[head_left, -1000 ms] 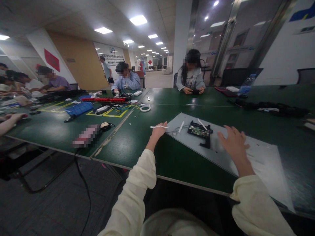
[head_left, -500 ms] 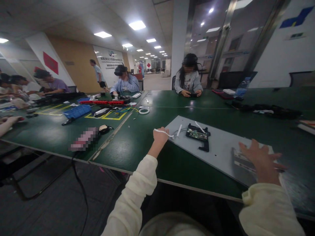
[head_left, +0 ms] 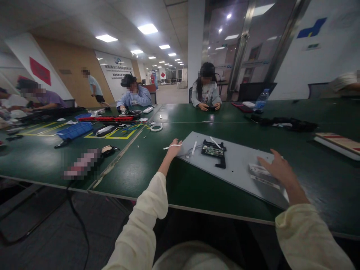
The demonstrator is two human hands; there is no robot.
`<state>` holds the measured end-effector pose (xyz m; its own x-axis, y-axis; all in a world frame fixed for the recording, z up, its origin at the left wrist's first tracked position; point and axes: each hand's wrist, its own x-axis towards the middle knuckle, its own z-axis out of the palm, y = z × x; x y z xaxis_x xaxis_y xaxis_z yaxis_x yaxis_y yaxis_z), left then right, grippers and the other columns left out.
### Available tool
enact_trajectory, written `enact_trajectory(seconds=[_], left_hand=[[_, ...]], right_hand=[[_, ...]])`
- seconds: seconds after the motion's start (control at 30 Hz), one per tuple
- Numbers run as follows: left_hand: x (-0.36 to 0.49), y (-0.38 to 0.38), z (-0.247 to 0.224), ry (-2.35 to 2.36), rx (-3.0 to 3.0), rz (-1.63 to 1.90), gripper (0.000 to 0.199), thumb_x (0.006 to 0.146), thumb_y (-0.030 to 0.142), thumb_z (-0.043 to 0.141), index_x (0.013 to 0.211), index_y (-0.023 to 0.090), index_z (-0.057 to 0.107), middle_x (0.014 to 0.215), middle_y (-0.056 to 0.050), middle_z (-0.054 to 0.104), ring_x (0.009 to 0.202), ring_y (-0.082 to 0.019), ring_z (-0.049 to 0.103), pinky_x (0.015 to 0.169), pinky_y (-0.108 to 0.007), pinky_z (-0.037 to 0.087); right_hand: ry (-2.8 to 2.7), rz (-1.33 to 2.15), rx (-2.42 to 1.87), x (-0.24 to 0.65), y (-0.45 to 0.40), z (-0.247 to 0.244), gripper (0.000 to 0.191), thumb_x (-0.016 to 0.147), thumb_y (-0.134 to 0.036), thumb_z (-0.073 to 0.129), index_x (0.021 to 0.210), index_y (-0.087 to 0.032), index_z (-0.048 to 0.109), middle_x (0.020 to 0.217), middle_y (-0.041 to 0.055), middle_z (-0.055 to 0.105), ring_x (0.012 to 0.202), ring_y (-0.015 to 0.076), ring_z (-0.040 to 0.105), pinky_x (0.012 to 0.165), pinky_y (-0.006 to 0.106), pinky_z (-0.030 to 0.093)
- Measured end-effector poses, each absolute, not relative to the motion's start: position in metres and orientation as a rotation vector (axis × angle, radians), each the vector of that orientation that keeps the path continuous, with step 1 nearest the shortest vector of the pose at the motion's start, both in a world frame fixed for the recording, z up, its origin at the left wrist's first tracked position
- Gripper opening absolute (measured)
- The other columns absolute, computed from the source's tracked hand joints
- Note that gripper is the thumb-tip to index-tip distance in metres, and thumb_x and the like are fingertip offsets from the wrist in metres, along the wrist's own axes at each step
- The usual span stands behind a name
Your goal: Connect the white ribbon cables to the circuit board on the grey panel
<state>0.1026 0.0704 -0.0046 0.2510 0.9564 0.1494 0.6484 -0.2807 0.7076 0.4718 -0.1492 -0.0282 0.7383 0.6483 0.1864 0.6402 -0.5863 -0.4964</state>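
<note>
A grey flat panel lies on the green table in front of me. My left hand is at its left corner, fingers closed, with a thin white strip across them. My right hand, fingers spread, is over the panel's right end, beside a pale label-like rectangle; whether it touches the panel I cannot tell. Mounted on the panel is a green circuit board in a black bracket. Two more white strips lie there, one loose strip left of the board, another across the bracket's top.
A roll of white tape, a small wrench and a blue tray are to the left. A blurred pink object has a black cable. Books lie at right. People sit across the green table.
The view has turned rightward, so things appear further left. My right hand has shifted toward the panel's right edge, with its fingers less widely spread. My left hand stays at the left corner.
</note>
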Motion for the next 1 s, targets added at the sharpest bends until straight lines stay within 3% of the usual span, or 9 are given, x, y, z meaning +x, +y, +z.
enact_trajectory(seconds=[0.17, 0.3, 0.53, 0.73, 1.0], left_hand=[[0.085, 0.056, 0.004, 1.657, 2.154, 0.667, 0.05, 0.089, 0.043, 0.038, 0.124, 0.009, 0.041, 0.106, -0.019, 0.062, 0.103, -0.026, 0.058, 0.082, -0.034, 0.043], [0.071, 0.043, 0.015, 1.957, 2.195, 0.585, 0.055, 0.088, 0.046, 0.035, 0.127, 0.008, 0.036, 0.103, -0.02, 0.062, 0.101, -0.032, 0.059, 0.081, -0.039, 0.043], [0.054, 0.055, 0.018, 2.014, 2.057, 0.656, 0.053, 0.087, 0.043, 0.038, 0.126, 0.007, 0.037, 0.114, -0.023, 0.056, 0.108, -0.03, 0.055, 0.085, -0.036, 0.041], [0.045, 0.072, 0.012, 1.978, 1.854, 0.773, 0.053, 0.089, 0.042, 0.036, 0.128, 0.006, 0.034, 0.117, -0.022, 0.055, 0.111, -0.026, 0.053, 0.085, -0.031, 0.04], [0.049, 0.042, 0.02, 2.18, 1.945, 0.589, 0.066, 0.088, 0.051, 0.032, 0.138, 0.009, 0.025, 0.12, -0.025, 0.052, 0.111, -0.035, 0.05, 0.089, -0.046, 0.037]], right_hand=[[-1.011, 0.141, -2.267, 0.467, -0.129, -0.017, 0.082, 0.077, -0.058, 0.049, 0.142, -0.015, 0.025, 0.123, 0.0225, 0.05, 0.113, 0.0337, 0.049, 0.091, 0.039, 0.038], [-1.076, 0.174, -2.219, 0.453, -0.105, -0.011, 0.081, 0.077, -0.058, 0.049, 0.142, -0.017, 0.024, 0.12, 0.0188, 0.053, 0.109, 0.0323, 0.052, 0.091, 0.042, 0.039], [-0.95, 0.28, -1.981, 0.437, -0.078, -0.015, 0.077, 0.077, -0.061, 0.046, 0.142, -0.025, 0.025, 0.116, 0.0096, 0.058, 0.107, 0.0281, 0.055, 0.096, 0.045, 0.038], [-0.792, 0.515, -1.579, 0.428, -0.072, -0.017, 0.069, 0.078, -0.057, 0.043, 0.14, -0.033, 0.025, 0.14, 0.006, 0.038, 0.118, 0.0225, 0.048, 0.095, 0.036, 0.043], [-0.633, 0.639, -1.523, 0.425, -0.07, -0.012, 0.066, 0.075, -0.06, 0.045, 0.136, -0.04, 0.028, 0.147, 0.002, 0.027, 0.122, 0.0248, 0.044, 0.1, 0.042, 0.038]])
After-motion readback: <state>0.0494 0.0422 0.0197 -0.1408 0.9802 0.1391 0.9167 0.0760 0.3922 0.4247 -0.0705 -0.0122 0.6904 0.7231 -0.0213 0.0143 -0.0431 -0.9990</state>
